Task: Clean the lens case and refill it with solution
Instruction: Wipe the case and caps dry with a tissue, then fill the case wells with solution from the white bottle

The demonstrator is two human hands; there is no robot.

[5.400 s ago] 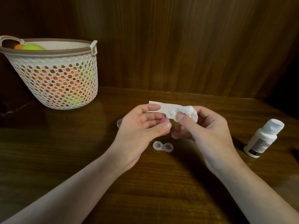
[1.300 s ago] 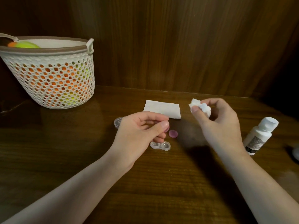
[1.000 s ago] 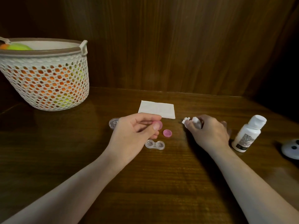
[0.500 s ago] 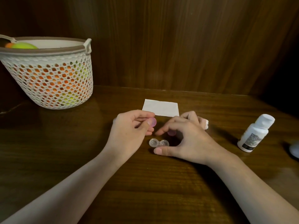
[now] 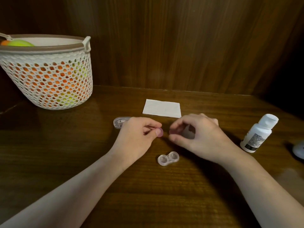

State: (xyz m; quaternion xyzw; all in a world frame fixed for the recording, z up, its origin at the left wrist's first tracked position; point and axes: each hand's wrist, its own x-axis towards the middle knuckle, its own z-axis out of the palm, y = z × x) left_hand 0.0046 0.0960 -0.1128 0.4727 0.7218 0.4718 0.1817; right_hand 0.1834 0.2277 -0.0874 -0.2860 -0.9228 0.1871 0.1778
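Observation:
The clear two-well lens case (image 5: 168, 158) lies open on the wooden table, just in front of both hands. My left hand (image 5: 138, 137) pinches a small pink cap (image 5: 159, 132) between thumb and fingers. My right hand (image 5: 197, 135) pinches a second pink cap (image 5: 172, 131) right beside the first. The white solution bottle (image 5: 258, 133) stands capped to the right of my right hand. The crumpled tissue is hidden behind my right hand.
A folded white tissue (image 5: 162, 108) lies flat behind the hands. A clear plastic holder (image 5: 119, 122) sits left of my left hand. A white mesh basket (image 5: 47, 74) with coloured balls stands at the back left. A white object (image 5: 299, 149) is at the right edge.
My right hand set the crumpled tissue down and picked the second pink cap off the table. Both hands now sit farther from the lens case, which lies nearer me.

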